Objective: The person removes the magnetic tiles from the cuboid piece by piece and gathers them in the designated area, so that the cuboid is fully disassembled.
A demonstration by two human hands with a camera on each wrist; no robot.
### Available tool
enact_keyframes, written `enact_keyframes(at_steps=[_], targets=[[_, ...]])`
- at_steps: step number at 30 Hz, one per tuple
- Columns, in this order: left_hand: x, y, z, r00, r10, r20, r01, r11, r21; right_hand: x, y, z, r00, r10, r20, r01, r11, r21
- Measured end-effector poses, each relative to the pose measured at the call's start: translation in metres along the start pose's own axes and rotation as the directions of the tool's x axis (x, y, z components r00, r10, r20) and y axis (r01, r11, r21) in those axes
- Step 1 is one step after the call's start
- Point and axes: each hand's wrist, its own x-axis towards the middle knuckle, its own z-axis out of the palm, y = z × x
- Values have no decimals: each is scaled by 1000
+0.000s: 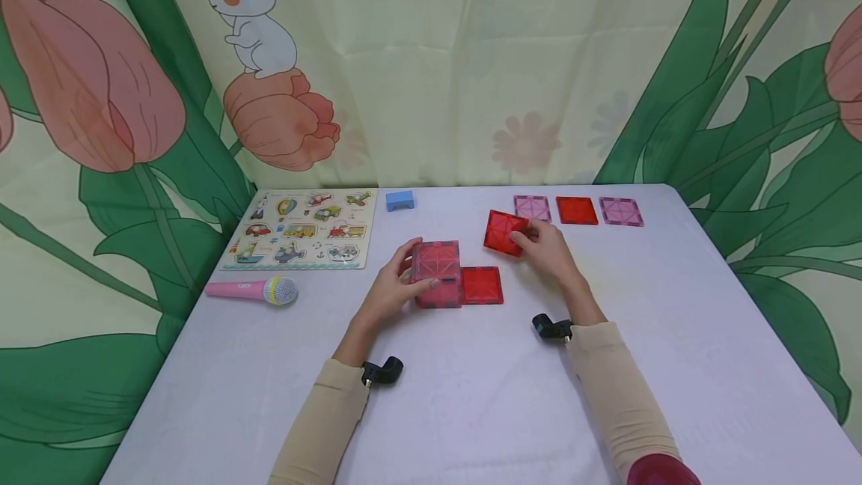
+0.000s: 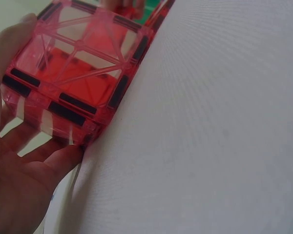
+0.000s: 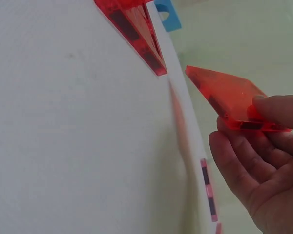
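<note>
My left hand [image 1: 392, 287] grips a small box-like build of pink magnetic tiles [image 1: 436, 260], thumb across its near side and fingers around its left. Through the clear pink panel, the left wrist view shows a red tile [image 2: 78, 80] inside or behind it. Lying flat against the build's right side is a red magnetic tile [image 1: 483, 286]. My right hand [image 1: 548, 249] pinches another red magnetic tile [image 1: 501, 232] between thumb and fingers, raised and tilted above the table; the right wrist view shows that tile [image 3: 229, 95] apart from the build.
At the back right lie a pink tile [image 1: 533, 207], a red tile [image 1: 576, 210] and another pink tile [image 1: 622, 211]. A blue block [image 1: 400, 200] stands at the back, beside a picture puzzle board [image 1: 303, 251]. The pink toy microphone [image 1: 239, 290] lies at left on the white table [image 1: 458, 410].
</note>
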Motion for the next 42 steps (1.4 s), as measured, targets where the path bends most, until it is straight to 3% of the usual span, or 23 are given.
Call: enact_keyframes(at_steps=[10, 19, 30, 39, 42], targets=[[-2, 8, -1, 999, -37, 29, 37, 999, 18, 0, 11, -17, 993, 110, -43, -107, 991, 79], [-1, 1, 0, 1000, -1, 0, 1, 1000, 2, 0, 21, -25, 980, 185, -67, -181, 981, 67], [0, 3, -1, 999, -37, 25, 37, 999, -1, -2, 27, -31, 965, 254, -73, -251, 967, 49], [-14, 33, -3, 998, -45, 48, 45, 999, -1, -3, 31, -33, 955, 276, -111, -276, 961, 12], [-15, 34, -3, 998, -37, 47, 38, 999, -10, -3, 33, -31, 958, 255, -132, -260, 965, -26]])
